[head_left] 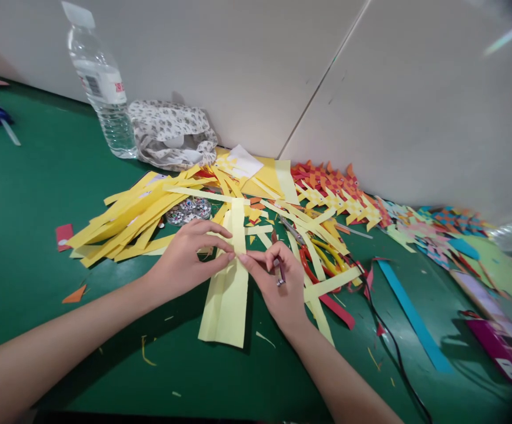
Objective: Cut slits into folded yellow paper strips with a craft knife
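A creased, pale yellow paper strip [232, 303] stretches lengthwise in front of me above the green table. My left hand [189, 253] has its thumb and fingertips at the strip's left side, pinching it near the middle. From the other side, my right hand [278, 280] grips the strip's edge between thumb and forefinger. A thin, dark reddish pen-like tool [279, 271] is tucked in the curled fingers of that same hand. Just beyond the right hand lie scissors [311, 259] with red handles, partly under pale paper strips, and a yellow-handled tool [331, 259].
Yellow paper strips [128, 221] pile up at left, beside a round case of small beads [189, 210]. A water bottle [103, 88] and a patterned cloth pouch [172, 132] stand behind. Woven paper fish [326, 176] line the wall; a black cable [388, 335] crosses the right side.
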A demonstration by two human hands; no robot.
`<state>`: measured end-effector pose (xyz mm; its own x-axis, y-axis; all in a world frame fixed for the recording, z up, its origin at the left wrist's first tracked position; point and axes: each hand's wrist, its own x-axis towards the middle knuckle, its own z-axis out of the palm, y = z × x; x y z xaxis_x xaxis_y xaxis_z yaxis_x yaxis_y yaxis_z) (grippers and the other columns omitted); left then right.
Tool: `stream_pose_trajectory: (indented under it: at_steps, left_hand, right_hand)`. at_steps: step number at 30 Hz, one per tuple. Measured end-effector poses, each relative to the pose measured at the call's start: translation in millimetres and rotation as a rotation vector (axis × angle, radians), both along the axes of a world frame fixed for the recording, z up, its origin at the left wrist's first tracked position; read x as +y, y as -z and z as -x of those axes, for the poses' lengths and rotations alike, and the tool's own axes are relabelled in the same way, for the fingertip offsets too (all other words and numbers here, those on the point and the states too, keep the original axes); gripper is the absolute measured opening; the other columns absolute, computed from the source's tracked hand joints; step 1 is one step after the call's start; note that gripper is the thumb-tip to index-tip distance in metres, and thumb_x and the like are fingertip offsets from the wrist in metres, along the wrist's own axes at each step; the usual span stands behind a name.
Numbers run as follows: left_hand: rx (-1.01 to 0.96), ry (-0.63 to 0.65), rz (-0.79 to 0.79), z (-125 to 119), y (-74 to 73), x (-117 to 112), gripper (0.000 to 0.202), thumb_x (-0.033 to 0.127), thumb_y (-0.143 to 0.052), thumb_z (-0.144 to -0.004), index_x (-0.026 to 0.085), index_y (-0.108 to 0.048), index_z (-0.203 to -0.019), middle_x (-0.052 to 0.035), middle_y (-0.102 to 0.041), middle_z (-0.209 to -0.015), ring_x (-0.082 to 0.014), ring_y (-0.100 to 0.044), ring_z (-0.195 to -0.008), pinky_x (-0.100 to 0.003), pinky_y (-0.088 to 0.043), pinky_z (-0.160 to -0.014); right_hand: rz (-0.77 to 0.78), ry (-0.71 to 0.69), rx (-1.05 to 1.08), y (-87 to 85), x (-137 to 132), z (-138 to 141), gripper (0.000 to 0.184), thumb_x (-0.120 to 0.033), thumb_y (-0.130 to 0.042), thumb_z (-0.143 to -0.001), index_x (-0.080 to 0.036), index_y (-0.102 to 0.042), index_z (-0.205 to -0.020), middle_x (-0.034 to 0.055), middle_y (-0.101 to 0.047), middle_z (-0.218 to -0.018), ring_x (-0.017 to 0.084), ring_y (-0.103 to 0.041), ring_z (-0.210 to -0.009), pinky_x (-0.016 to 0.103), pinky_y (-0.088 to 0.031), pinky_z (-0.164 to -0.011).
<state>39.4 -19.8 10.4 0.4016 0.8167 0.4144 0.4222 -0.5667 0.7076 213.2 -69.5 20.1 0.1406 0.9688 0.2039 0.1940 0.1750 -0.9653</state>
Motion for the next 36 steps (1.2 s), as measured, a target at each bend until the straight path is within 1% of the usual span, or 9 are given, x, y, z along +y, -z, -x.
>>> stream_pose_trajectory:
  at_steps: [6, 10, 13, 17, 22, 26, 31, 33, 36]
  left_hand:
    - [-0.001, 0.017, 0.007, 0.2, 0.1, -0.6, 0.016, 0.029, -0.060, -0.083, 0.024, -0.074, -0.078, -0.0047, -0.067, -0.102, -0.0220, -0.061, -0.097, -0.042, -0.041, -0.089]
    - [-0.024, 0.016, 0.035, 0.3, 1.0, -0.7, 0.015, 0.028, -0.060, -0.082, 0.024, -0.074, -0.079, -0.0048, -0.066, -0.103, -0.0219, -0.060, -0.098, -0.043, -0.041, -0.091]
    - [-0.034, 0.015, 0.043, -0.1, 1.0, -0.4, 0.014, 0.027, -0.061, -0.081, 0.023, -0.074, -0.077, -0.0054, -0.065, -0.103, -0.0225, -0.060, -0.099, -0.043, -0.041, -0.091]
    - [-0.030, 0.024, 0.058, -0.5, 0.0, -0.1, 0.013, 0.027, -0.062, -0.079, 0.023, -0.074, -0.075, -0.0060, -0.064, -0.103, -0.0235, -0.059, -0.100, -0.044, -0.040, -0.092]
    - [-0.040, 0.049, 0.086, 1.0, -0.4, 0.3, 0.013, 0.028, -0.063, -0.079, 0.024, -0.074, -0.074, -0.0056, -0.064, -0.107, -0.0240, -0.058, -0.104, -0.045, -0.040, -0.095]
    - [-0.067, 0.066, 0.100, 3.0, 0.4, 2.7, 0.012, 0.029, -0.063, -0.080, 0.024, -0.073, -0.075, -0.0043, -0.065, -0.107, -0.0230, -0.059, -0.105, -0.043, -0.039, -0.097]
    - [-0.119, 0.002, 0.116, 3.8, 2.1, 6.8, 0.014, 0.035, -0.062, -0.083, 0.023, -0.070, -0.081, -0.0031, -0.066, -0.102, -0.0216, -0.060, -0.101, -0.041, -0.041, -0.096]
    - [-0.161, -0.045, 0.187, 4.1, 1.7, 8.0, 0.017, 0.038, -0.060, -0.085, 0.023, -0.067, -0.083, -0.0029, -0.066, -0.100, -0.0215, -0.060, -0.099, -0.040, -0.044, -0.092]
    - [-0.228, -0.160, 0.333, 5.5, -0.8, 9.4, 0.023, 0.043, -0.055, -0.088, 0.022, -0.063, -0.083, -0.0027, -0.064, -0.093, -0.0216, -0.061, -0.092, -0.039, -0.049, -0.085]
  right_hand:
    - [0.017, -0.029, 0.023, -1.5, -0.5, 0.3, 0.045, -0.034, -0.077, -0.077, -0.025, -0.035, -0.062, 0.0026, -0.074, -0.071, 0.020, -0.067, -0.067, 0.031, -0.044, -0.061]
    - [0.028, -0.024, 0.054, 1.4, 3.1, -1.3, 0.046, -0.030, -0.078, -0.075, -0.025, -0.035, -0.063, 0.0024, -0.076, -0.072, 0.022, -0.069, -0.069, 0.034, -0.046, -0.064]
    - [0.042, -0.018, 0.073, 2.3, 5.1, -1.8, 0.045, -0.025, -0.078, -0.074, -0.025, -0.035, -0.062, 0.0008, -0.077, -0.072, 0.022, -0.070, -0.068, 0.036, -0.046, -0.069]
    - [0.060, -0.040, 0.145, 2.2, 5.4, -1.5, 0.044, -0.022, -0.078, -0.073, -0.025, -0.036, -0.063, -0.0002, -0.077, -0.073, 0.022, -0.071, -0.072, 0.039, -0.048, -0.076]
    - [0.097, -0.073, 0.251, 5.6, 6.5, -3.3, 0.042, -0.022, -0.080, -0.071, -0.024, -0.038, -0.064, 0.0003, -0.076, -0.072, 0.020, -0.069, -0.071, 0.036, -0.048, -0.073]
    - [0.105, -0.045, 0.315, 6.7, 7.3, -6.1, 0.044, -0.021, -0.082, -0.068, -0.023, -0.039, -0.063, -0.0008, -0.074, -0.069, 0.019, -0.068, -0.070, 0.034, -0.048, -0.072]
    - [0.120, 0.015, 0.302, 4.8, 7.2, -6.6, 0.045, -0.022, -0.084, -0.067, -0.023, -0.039, -0.062, 0.0000, -0.075, -0.070, 0.018, -0.068, -0.072, 0.034, -0.048, -0.073]
    - [0.117, 0.026, 0.300, 4.8, 7.6, -6.6, 0.044, -0.022, -0.083, -0.068, -0.023, -0.040, -0.062, -0.0003, -0.075, -0.071, 0.018, -0.067, -0.071, 0.034, -0.048, -0.074]
    - [0.102, 0.041, 0.300, 5.0, 8.0, -7.3, 0.044, -0.022, -0.083, -0.069, -0.023, -0.039, -0.063, -0.0010, -0.075, -0.071, 0.018, -0.067, -0.072, 0.034, -0.047, -0.073]
